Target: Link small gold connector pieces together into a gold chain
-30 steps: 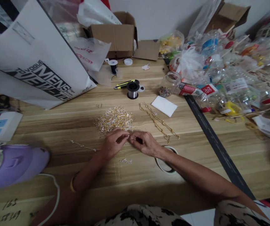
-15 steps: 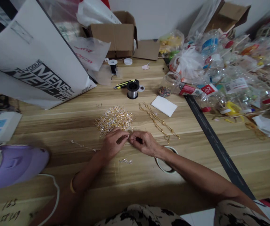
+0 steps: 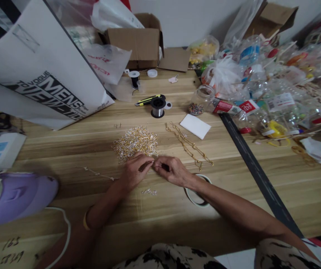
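Observation:
My left hand (image 3: 134, 169) and my right hand (image 3: 171, 170) meet fingertip to fingertip, each in a pinch. A thin silver chain (image 3: 97, 173) runs from the left under my left wrist, and a bit of it shows between the hands. What exactly sits in the fingertips is too small to make out. Just beyond my left hand lies a heap of small gold and silver metal pieces (image 3: 136, 140). Nearer to me is a little cluster of silver links (image 3: 149, 192). Gold chains (image 3: 187, 145) lie to the right of the heap.
A roll of tape (image 3: 187, 194) lies under my right forearm. Farther back are a wire spool (image 3: 158, 108), a yellow-black cutter knife (image 3: 146, 100), a white card (image 3: 195, 126) and a jar of beads (image 3: 201, 101). A purple iron-like appliance (image 3: 28, 194) stands left; plastic bottles (image 3: 278, 97) pile up right.
Almost nothing differs. Both hands stay pinched together in the same place.

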The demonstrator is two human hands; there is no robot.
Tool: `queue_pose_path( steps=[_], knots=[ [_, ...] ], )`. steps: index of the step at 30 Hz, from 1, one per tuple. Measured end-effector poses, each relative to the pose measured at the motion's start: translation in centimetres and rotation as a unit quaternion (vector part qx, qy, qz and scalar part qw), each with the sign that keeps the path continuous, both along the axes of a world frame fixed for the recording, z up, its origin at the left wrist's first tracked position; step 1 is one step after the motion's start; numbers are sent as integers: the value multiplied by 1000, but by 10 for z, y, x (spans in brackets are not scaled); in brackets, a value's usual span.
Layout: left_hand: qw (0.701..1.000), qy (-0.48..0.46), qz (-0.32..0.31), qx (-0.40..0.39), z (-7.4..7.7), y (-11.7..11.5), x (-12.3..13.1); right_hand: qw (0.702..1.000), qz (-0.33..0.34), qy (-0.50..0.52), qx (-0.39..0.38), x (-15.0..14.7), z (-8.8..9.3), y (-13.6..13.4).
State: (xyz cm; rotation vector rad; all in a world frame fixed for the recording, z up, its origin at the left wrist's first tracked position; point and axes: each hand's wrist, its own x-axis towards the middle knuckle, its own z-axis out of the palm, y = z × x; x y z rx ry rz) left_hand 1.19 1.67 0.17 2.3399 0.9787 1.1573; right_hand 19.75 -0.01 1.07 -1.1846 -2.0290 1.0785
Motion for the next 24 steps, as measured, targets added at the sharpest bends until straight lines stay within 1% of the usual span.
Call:
queue_pose_path(
  steps=[6,19,24],
  knots=[
    [1000,1,-8,4,0,0,0,1000,-2,-2,-9,0,0,0],
    [1000,11,-21,15,-1,0,0,1000,-1,10,0,0,-2,0],
    [1000,16,-21,6,-2,0,-1,1000,-1,10,1,0,-1,0]
  ],
)
